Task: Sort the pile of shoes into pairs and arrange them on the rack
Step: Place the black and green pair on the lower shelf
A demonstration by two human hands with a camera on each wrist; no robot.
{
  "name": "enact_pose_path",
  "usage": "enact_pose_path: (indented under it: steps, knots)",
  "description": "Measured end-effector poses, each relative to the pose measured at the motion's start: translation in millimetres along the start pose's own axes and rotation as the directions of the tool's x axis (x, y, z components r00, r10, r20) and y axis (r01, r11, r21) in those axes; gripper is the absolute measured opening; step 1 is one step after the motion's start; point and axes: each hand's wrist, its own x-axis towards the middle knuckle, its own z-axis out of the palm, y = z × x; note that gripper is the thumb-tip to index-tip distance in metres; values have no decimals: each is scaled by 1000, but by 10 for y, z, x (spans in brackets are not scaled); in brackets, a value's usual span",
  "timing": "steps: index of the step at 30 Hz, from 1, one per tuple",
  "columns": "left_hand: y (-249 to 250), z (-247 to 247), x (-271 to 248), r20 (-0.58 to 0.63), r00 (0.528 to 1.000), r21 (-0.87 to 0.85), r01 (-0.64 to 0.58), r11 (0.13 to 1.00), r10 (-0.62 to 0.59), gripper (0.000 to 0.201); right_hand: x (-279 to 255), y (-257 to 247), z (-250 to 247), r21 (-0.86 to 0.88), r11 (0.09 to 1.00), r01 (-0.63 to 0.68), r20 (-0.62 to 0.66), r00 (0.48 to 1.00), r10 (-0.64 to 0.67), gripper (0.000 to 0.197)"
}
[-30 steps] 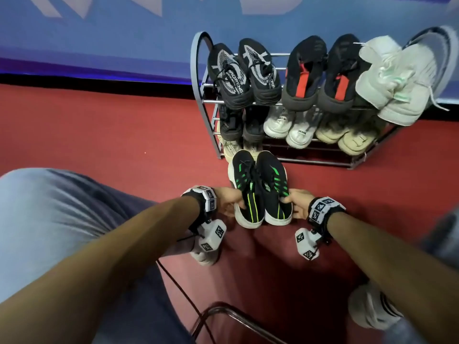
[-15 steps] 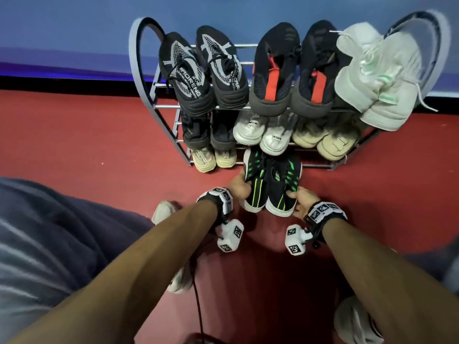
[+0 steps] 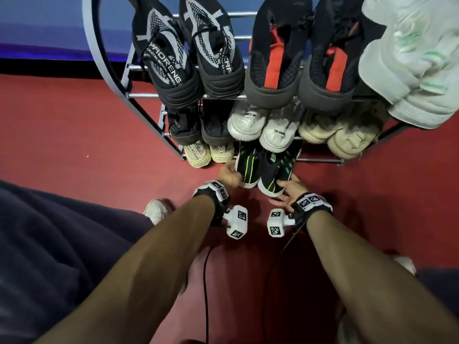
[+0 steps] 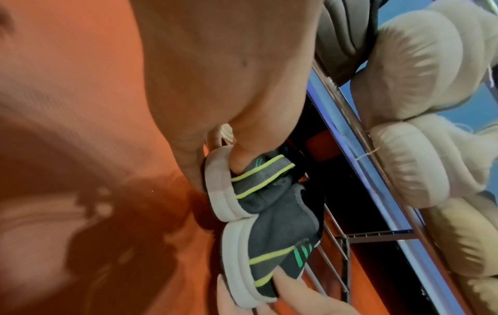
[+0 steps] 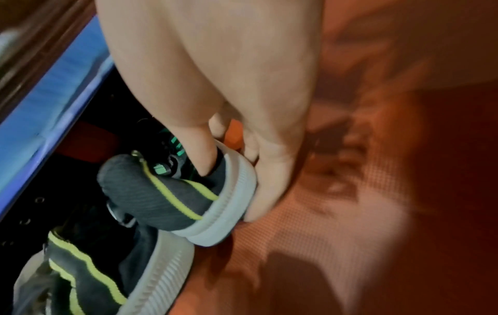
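Observation:
A pair of black shoes with green and yellow stripes lies toes-first on the bottom tier of the metal rack (image 3: 104, 78), heels sticking out over the red floor. My left hand (image 3: 231, 176) grips the left shoe (image 3: 248, 167) at the heel. In the left wrist view the left hand (image 4: 219, 177) has its thumb inside the left shoe's (image 4: 250, 185) collar and fingers under the sole. My right hand (image 3: 288, 188) holds the right shoe (image 3: 275, 172) the same way. The right wrist view shows the right hand (image 5: 229, 191) on that shoe's (image 5: 172, 198) heel.
The top tier carries a black-grey pair (image 3: 188, 53), a black-red pair (image 3: 300, 53) and a white pair (image 3: 417, 58). Dark (image 3: 201, 125), white (image 3: 263, 125) and beige (image 3: 340, 135) pairs fill the middle tier. A cream pair (image 3: 208, 153) sits bottom left. A cable (image 3: 205, 281) crosses the floor.
Both hands have pushed the green-striped pair forward from the floor in front of the rack; its toes now lie under the middle tier. My head has come closer to the rack.

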Motion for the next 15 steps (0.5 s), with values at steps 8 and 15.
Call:
enact_pose_path:
  steps: [8, 15]
  knots:
    - [308, 148, 35, -68, 993, -290, -116, 950, 100, 53, 70, -135, -41, 147, 983, 107, 21, 994, -112, 63]
    - [438, 145, 147, 23, 998, -265, 55, 963, -51, 25, 183, -322, 123, 57, 990, 130, -62, 990, -127, 53]
